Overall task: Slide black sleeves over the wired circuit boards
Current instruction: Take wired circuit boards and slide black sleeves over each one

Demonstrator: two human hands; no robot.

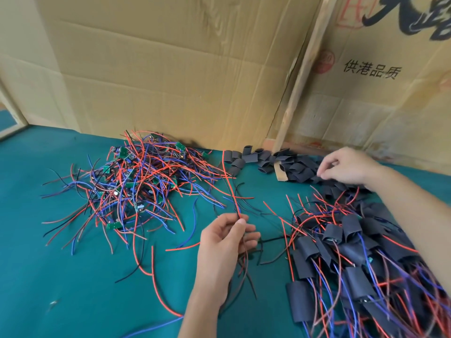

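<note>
A tangled heap of green circuit boards [136,181] with red, blue and black wires lies at the left of the teal table. My left hand [224,240] pinches a bundle of wires [230,189] between thumb and fingers; its board is hidden in my palm. Empty black sleeves [258,158] are scattered along the cardboard wall. My right hand [346,165] reaches into them, fingertips touching a sleeve [314,176]. A pile of sleeved boards [353,252] with trailing wires fills the right side.
Cardboard sheets [170,69] stand as a wall behind the table, with a wooden slat [300,76] leaning between them. A small strip of brown tape [280,173] lies among the sleeves. Loose wires [151,259] stray over the teal cloth [61,276].
</note>
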